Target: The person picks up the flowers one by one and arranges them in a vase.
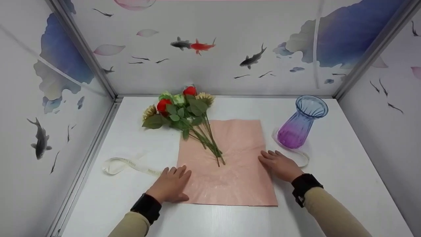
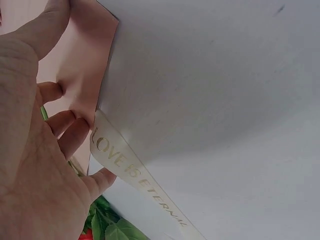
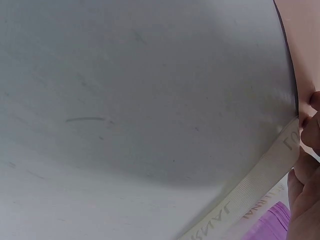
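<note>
A sheet of pink wrapping paper point(image 1: 230, 184) lies on the table, with a bunch of artificial flowers point(image 1: 184, 112) across its upper left and the stems reaching its middle. My left hand point(image 1: 171, 184) rests on the paper's left edge, fingers spread and fingertips on the sheet. Opposite it, my right hand point(image 1: 281, 164) touches the right edge with its fingertips. A cream ribbon point(image 2: 135, 165) lettered "LOVE IS ETERNAL" comes out at the left edge, by my left fingers. On the right side, ribbon point(image 3: 250, 185) meets the paper's edge at my right fingertips.
A ribbed glass vase point(image 1: 301, 123), blue above and purple below, stands at the back right with ribbon around its base. The ribbon's left end lies looped on the white table point(image 1: 108, 204). Printed panels point(image 1: 223, 72) enclose the back and sides.
</note>
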